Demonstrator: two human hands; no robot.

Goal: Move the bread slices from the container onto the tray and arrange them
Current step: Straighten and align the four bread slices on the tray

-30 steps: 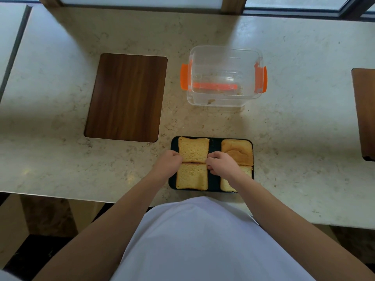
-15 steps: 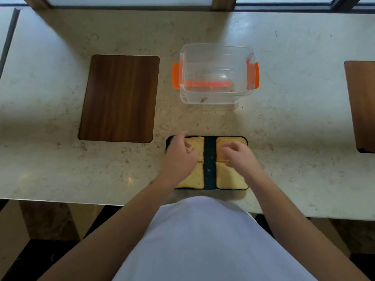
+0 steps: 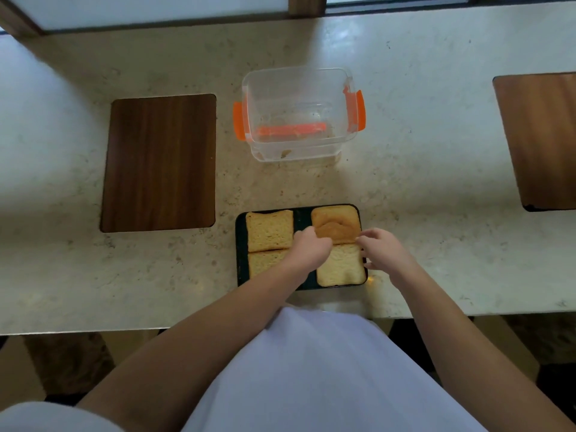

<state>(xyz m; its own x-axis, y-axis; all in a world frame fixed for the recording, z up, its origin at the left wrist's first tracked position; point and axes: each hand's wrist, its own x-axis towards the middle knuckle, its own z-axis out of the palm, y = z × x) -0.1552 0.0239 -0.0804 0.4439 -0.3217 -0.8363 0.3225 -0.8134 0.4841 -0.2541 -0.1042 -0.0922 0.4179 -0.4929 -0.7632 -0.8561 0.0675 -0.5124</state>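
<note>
A dark tray (image 3: 240, 244) lies near the counter's front edge with several bread slices on it. The far-left slice (image 3: 269, 230) and the darker far-right crust slice (image 3: 335, 224) show fully. The near-right slice (image 3: 341, 268) is mostly visible; my left arm covers much of the near-left slice (image 3: 265, 264). My left hand (image 3: 310, 246) rests over the tray's middle, fingertips at the crust slice's left edge. My right hand (image 3: 381, 247) touches the right edges of the two right slices, fingers apart. The clear container (image 3: 300, 113) with orange clips stands behind the tray, holding only crumbs.
A dark wooden board (image 3: 159, 162) lies on the marble counter (image 3: 420, 182) left of the container. Another wooden board (image 3: 540, 138) sits at the right edge of view. A window frame runs along the counter's back. My white shirt fills the bottom.
Both hands have shifted right across the tray, from the left slices to the right pair. The left hand now sits at the tray's middle, the right hand at its right edge.
</note>
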